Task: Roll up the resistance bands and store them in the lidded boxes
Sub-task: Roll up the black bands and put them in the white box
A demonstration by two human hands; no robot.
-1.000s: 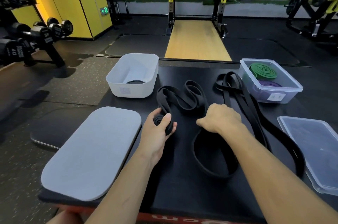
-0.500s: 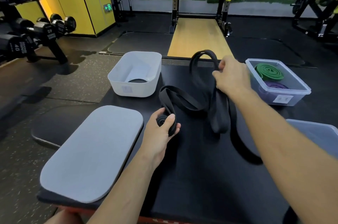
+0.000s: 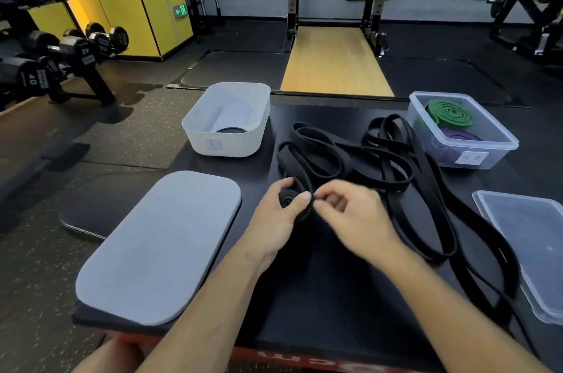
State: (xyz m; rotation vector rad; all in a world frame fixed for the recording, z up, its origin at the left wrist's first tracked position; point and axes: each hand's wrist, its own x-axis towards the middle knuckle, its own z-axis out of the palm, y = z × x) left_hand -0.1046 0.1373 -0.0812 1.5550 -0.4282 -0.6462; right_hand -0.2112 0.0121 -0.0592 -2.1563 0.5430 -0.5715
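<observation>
Left hand (image 3: 278,215), centre of frame: it is grasping the rolled-up end (image 3: 286,199) of a black resistance band (image 3: 315,156). The fingers are curling round the far side of the coil and the thumb is pressing across its near face. The coil is sitting just above the black tabletop (image 3: 335,296), in the palm.

Right hand (image 3: 353,214), just right of centre: the fingers are half curled, with thumb and forefinger tips coming together at the coil's right edge, beside the left thumb. The hand is blurred, and I cannot tell whether it is pinching the band or only touching it.

The unrolled rest of the band is trailing up from the coil in loose loops. These are tangling with further black loops (image 3: 426,189) that are running toward the lower right.

White box (image 3: 225,145), upper centre-left: it is standing open, with a dark coil (image 3: 230,130) lying inside. Its grey lid (image 3: 158,250) is lying flat at lower left.

Clear box (image 3: 457,159), upper right: it is holding a green rolled band (image 3: 447,112) and a purple one (image 3: 460,136). Its clear lid (image 3: 527,250) is lying at the right edge.
</observation>
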